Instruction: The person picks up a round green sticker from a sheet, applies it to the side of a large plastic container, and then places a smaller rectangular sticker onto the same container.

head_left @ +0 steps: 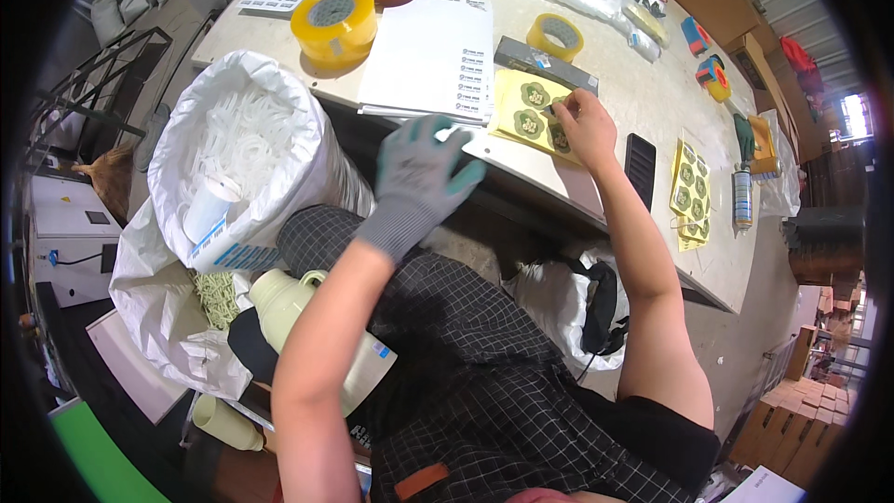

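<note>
My right hand (589,128) is bare. Its thumb and fingertips are pinched together at a sticker on a yellow sticker sheet (507,110) with dark green flower-shaped stickers. Whatever lies between the fingertips is mostly covered. Just off the table's front edge, near a stack of white paper (419,51), my left hand (421,168) is in a grey glove with green fingertips. Its fingers are spread and it holds nothing. Beside my left forearm a pale green jug with a handle (279,309) leans by my lap, partly hidden by the arm.
A white sack of clear plastic rings (228,144) stands left of the table (643,65). On the tabletop are yellow tape rolls (335,26), a long grey box (545,63), a black phone-like object (641,168), another sticker sheet (689,191) and a spray can (741,197).
</note>
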{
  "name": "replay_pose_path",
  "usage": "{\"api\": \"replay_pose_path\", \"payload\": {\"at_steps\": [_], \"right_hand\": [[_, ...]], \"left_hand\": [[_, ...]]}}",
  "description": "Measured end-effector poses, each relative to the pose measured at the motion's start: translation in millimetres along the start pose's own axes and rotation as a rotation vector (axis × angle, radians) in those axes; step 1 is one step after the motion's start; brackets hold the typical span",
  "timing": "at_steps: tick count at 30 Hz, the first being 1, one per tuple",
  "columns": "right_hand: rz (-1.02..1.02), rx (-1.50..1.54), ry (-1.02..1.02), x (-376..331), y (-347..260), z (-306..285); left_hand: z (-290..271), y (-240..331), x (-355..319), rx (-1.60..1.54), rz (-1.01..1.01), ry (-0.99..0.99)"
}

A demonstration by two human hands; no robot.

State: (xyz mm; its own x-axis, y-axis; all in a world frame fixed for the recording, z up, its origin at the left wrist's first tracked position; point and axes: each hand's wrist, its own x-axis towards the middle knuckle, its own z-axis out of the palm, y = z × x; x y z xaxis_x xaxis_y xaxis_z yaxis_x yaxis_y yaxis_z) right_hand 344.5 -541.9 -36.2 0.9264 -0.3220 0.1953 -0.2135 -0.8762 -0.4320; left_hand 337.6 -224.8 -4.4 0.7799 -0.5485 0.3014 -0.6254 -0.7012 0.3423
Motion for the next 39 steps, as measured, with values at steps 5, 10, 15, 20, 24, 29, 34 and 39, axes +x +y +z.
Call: {"api": "replay_pose_path", "payload": {"at_steps": [5, 10, 15, 20, 24, 29, 34, 39], "right_hand": [[-0.169, -0.008, 0.014, 7, 9, 7], [-0.236, 0.022, -0.023, 7, 12, 10], [-0.27, -0.021, -0.029, 7, -1, 6], [-0.133, 0.331, -0.289, -19, -31, -44], [-0.186, 0.532, -0.302, -30, -46, -57], [-0.261, 0.66, -0.416, -44, -91, -74], [-0.318, 0.832, -0.601, -71, -137, -52], [-0.474, 0.784, -0.895, -110, -231, -8]], "left_hand": [[85, 23, 79, 0.059, -0.061, -0.005], [101, 26, 84, 0.035, -0.118, -0.1], [96, 23, 84, 0.057, -0.108, -0.088], [81, 28, 96, 0.107, -0.11, -0.285], [88, 27, 100, 0.198, -0.102, -0.34], [89, 1, 54, 0.294, 0.111, -0.007], [-19, 38, -64, 0.197, 0.195, -0.287], [-89, 57, -204, -0.015, -0.167, -0.055]]}}
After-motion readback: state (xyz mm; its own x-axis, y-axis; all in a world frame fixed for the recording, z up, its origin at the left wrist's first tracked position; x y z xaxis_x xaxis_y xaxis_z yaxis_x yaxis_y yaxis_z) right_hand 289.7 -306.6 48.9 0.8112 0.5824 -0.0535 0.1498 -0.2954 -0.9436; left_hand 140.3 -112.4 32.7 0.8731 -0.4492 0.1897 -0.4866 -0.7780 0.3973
